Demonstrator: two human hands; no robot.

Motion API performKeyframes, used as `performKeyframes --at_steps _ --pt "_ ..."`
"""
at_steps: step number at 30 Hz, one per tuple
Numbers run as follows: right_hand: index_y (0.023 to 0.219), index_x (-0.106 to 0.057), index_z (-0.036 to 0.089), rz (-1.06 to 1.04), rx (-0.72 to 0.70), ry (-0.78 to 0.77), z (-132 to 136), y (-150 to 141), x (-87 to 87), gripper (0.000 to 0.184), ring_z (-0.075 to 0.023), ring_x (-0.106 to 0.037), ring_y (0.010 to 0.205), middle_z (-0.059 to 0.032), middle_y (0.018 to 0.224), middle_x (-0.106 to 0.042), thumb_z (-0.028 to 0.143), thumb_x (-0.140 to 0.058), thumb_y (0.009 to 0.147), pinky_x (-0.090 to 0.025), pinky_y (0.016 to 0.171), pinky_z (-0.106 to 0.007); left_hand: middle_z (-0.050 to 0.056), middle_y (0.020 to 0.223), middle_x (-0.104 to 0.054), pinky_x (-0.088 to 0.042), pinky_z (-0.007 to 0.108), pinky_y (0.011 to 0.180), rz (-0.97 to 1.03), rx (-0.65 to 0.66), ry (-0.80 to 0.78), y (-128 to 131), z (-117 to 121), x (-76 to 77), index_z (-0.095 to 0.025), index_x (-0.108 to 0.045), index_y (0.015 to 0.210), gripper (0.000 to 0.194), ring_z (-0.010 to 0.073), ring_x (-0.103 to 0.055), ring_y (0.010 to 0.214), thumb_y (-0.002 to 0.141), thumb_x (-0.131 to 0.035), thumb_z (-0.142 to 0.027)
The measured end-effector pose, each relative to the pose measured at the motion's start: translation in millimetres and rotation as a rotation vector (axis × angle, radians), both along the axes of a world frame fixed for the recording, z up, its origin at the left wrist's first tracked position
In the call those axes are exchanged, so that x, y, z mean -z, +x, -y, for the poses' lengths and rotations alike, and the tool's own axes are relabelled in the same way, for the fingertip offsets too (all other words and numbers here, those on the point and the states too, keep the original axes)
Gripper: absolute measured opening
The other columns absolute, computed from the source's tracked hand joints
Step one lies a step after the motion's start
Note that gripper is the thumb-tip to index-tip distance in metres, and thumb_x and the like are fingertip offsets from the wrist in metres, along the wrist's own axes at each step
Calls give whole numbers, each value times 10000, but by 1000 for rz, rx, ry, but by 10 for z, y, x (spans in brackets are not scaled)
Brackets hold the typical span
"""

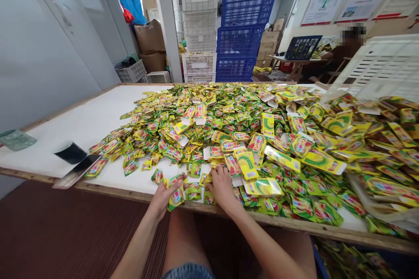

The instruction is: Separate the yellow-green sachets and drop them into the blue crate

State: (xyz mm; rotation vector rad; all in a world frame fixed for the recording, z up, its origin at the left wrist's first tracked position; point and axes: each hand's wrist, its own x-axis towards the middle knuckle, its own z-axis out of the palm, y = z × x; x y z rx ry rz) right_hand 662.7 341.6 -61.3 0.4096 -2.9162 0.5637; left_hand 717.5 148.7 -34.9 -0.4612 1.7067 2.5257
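Near the table's front edge, my left hand (pixel 163 196) is closed around a yellow-and-green carton (pixel 176 197) with fruit print. Just to its right, my right hand (pixel 223 184) reaches down with curled fingers, a small green-and-yellow packet (pixel 204 179) at its fingertips. Several small green packets (pixel 194 192) lie on the white tabletop between the two hands. Flat yellow cartons, some with open flaps, lie beside my right hand; one yellow carton (pixel 245 163) is closest. A wide heap of small packets (pixel 173 126) spreads beyond both hands.
On the left are a phone-like flat object (pixel 77 172), a dark cylinder (pixel 70 152) and a green cup (pixel 18 139) on its side. A white crate (pixel 376 67) and a clear bin (pixel 369 196) with cartons stand right. Stacked blue crates (pixel 242 30) rise behind; another person (pixel 347 52) sits back right.
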Motion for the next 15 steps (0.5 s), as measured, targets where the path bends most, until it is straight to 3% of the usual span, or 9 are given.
performKeyframes --at_steps 5,9,13,15 --pt "1001 -584 171 -30 -9 16 63 47 35 324 -274 -415 983 -118 1060 -503 216 -660 689 -332 826 -386 123 838 -687 -494 343 727 63 209 -201 -336 -33 -18 -97 -623 987 481 243 -646 787 619 -721 -390" --pt "896 -588 171 -24 -1 -93 30 40 48 220 -272 -433 984 -102 1030 -533 175 -633 681 -325 832 -393 98 908 -686 -468 335 814 49 251 -294 -523 -66 47 -130 -650 955 431 242 -618 923 608 -723 -374" --pt "865 -560 178 86 -75 -519 -69 43 92 126 -205 -523 839 -41 869 -600 199 -563 741 -377 760 -327 86 898 -685 -485 308 751 10 197 -236 -536 -63 98 -132 -644 962 432 203 -641 792 610 -728 -368" --pt "918 -562 172 181 -55 -803 -117 63 100 209 -190 -551 766 -37 843 -617 310 -571 761 -412 698 -302 88 865 -682 -494 294 684 24 156 -190 -480 -51 66 -120 -631 992 462 181 -638 694 606 -740 -349"
